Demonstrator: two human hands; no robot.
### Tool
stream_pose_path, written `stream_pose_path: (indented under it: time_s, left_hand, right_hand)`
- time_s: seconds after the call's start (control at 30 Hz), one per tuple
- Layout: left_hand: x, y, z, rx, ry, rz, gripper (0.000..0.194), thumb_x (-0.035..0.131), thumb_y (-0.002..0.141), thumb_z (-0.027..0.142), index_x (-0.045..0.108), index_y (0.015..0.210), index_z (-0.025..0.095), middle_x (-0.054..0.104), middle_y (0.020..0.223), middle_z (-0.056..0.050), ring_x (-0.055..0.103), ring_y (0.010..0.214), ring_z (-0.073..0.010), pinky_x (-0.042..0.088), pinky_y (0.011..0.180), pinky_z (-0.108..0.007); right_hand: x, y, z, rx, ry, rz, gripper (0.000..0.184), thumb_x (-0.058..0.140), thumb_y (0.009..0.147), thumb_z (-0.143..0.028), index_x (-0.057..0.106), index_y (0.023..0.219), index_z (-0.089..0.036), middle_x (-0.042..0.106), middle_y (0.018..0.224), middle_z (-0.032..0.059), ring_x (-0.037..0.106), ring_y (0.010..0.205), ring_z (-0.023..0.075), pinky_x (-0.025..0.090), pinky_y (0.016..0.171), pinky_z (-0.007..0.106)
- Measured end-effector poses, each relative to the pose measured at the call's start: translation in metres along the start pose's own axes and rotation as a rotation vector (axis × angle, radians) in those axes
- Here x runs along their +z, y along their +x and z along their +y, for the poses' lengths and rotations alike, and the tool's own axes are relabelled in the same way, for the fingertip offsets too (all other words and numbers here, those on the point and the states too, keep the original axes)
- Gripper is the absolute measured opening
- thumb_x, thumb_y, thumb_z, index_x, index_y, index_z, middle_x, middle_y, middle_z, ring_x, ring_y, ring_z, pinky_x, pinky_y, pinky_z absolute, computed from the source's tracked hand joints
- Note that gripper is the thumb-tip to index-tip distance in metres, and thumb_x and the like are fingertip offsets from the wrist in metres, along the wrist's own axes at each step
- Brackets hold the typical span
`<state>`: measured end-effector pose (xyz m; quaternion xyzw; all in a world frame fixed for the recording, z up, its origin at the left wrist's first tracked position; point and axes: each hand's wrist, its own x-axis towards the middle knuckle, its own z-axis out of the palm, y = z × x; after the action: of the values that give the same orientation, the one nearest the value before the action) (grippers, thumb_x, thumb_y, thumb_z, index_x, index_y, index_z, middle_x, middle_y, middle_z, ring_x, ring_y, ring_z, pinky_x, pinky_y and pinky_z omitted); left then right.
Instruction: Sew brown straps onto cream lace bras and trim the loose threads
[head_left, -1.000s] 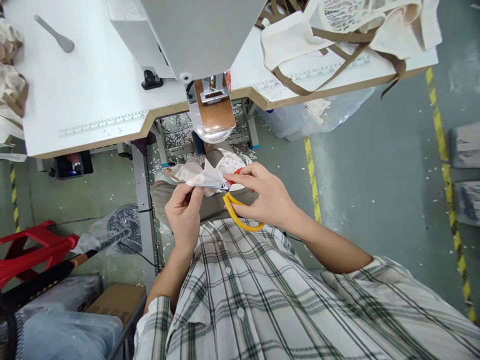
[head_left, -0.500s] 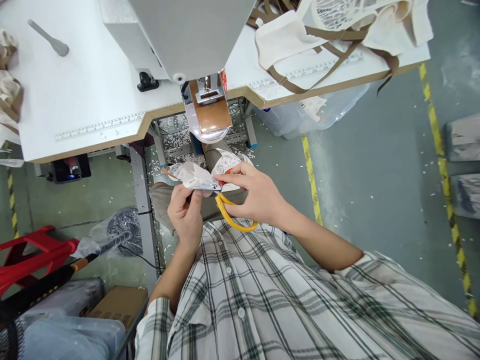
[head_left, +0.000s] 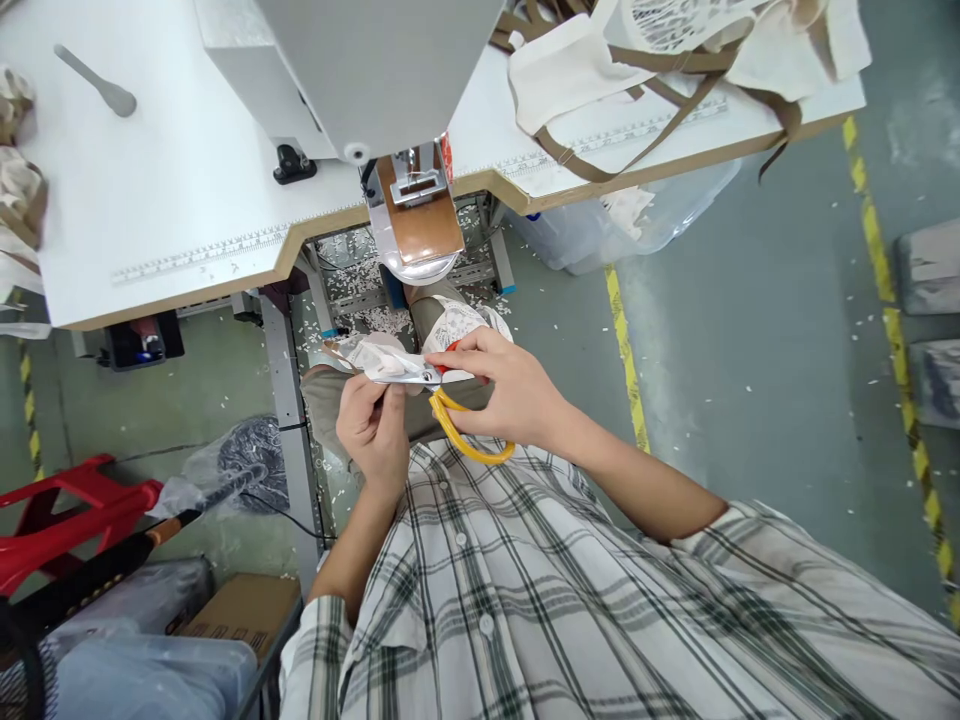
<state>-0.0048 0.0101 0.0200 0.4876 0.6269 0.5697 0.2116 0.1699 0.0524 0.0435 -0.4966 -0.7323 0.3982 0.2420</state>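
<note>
Over my lap, my right hand [head_left: 504,388] is closed around a pair of scissors [head_left: 474,447] with one yellow handle loop and a red part near the pivot. Their metal blades point left, lying along a pale piece of fabric [head_left: 384,356]. My left hand [head_left: 373,425] pinches the edge of that fabric between thumb and fingers, close under the blade tips. Part of the garment, white lace [head_left: 459,322], rests over my knee behind the right hand. The fabric between the blades is partly hidden.
A sewing machine [head_left: 375,70] with a brown plate [head_left: 424,228] stands ahead on a white table [head_left: 165,200]. Cream garments with brown straps [head_left: 570,75] lie at the right, above a clear plastic bin [head_left: 660,225]. A red frame [head_left: 82,510] and cardboard box [head_left: 244,615] are at lower left.
The scissor blades have tilted slightly and sit more over the fabric, which is now more folded down around them. Both hands keep nearly the same place. The view has shifted a little.
</note>
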Motion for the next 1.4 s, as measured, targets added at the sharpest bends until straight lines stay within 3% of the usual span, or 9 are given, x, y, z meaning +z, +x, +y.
stream_pose_path:
  time_s: [0.27,0.43,0.77,0.97,1.27,1.4]
  left_hand:
    - [-0.002,0.0,-0.003,0.03,0.048,0.015,0.008,0.069,0.09,0.024,0.077,0.093,0.023,0.072,0.089,-0.002,0.064,0.088,-0.0159,0.05,0.084,-0.031]
    - [-0.001,0.001,-0.002,-0.091,-0.045,0.047,0.007,0.071,0.089,0.027,0.076,0.09,0.022,0.068,0.085,-0.001,0.062,0.082,-0.0145,0.05,0.077,-0.029]
    - [-0.001,0.002,0.005,-0.142,-0.124,0.01,0.008,0.07,0.091,0.024,0.077,0.093,0.023,0.068,0.084,-0.001,0.063,0.081,-0.0138,0.05,0.078,-0.028]
    - [-0.003,0.002,0.002,-0.1,-0.072,-0.003,0.008,0.069,0.091,0.023,0.077,0.093,0.023,0.069,0.087,0.0,0.063,0.083,-0.013,0.05,0.078,-0.026]
    - [-0.006,0.002,-0.002,0.009,-0.005,-0.025,0.009,0.07,0.09,0.02,0.077,0.094,0.023,0.071,0.092,-0.002,0.065,0.089,-0.0144,0.051,0.083,-0.029]
    - [-0.006,0.005,-0.006,-0.092,-0.113,-0.007,0.006,0.072,0.089,0.023,0.077,0.092,0.023,0.069,0.089,-0.001,0.063,0.087,-0.0139,0.05,0.081,-0.027]
  right_hand:
    - [0.0,-0.004,0.002,0.044,0.019,-0.003,0.052,0.079,0.072,-0.032,0.074,0.124,-0.029,0.066,0.107,0.0046,0.059,0.078,0.0159,0.051,0.069,0.032]
    - [-0.008,-0.007,0.003,0.055,0.107,0.06,0.047,0.077,0.077,-0.033,0.074,0.123,-0.027,0.065,0.098,0.0047,0.052,0.07,0.0137,0.047,0.06,0.029]
    - [-0.006,-0.012,-0.004,-0.019,-0.06,0.05,0.049,0.077,0.076,-0.033,0.074,0.124,-0.029,0.066,0.105,0.0054,0.062,0.083,0.0176,0.05,0.067,0.031]
    - [-0.004,-0.008,-0.002,-0.013,-0.126,0.025,0.051,0.077,0.075,-0.032,0.073,0.126,-0.027,0.066,0.105,0.0059,0.061,0.078,0.0163,0.048,0.062,0.03]
    - [0.001,-0.003,0.002,0.008,-0.061,0.005,0.053,0.079,0.071,-0.029,0.074,0.124,-0.028,0.066,0.107,0.0044,0.058,0.074,0.0141,0.05,0.066,0.03]
    - [-0.005,-0.01,0.007,0.01,0.037,0.046,0.047,0.079,0.076,-0.032,0.075,0.123,-0.027,0.065,0.102,0.005,0.055,0.072,0.0138,0.048,0.063,0.03]
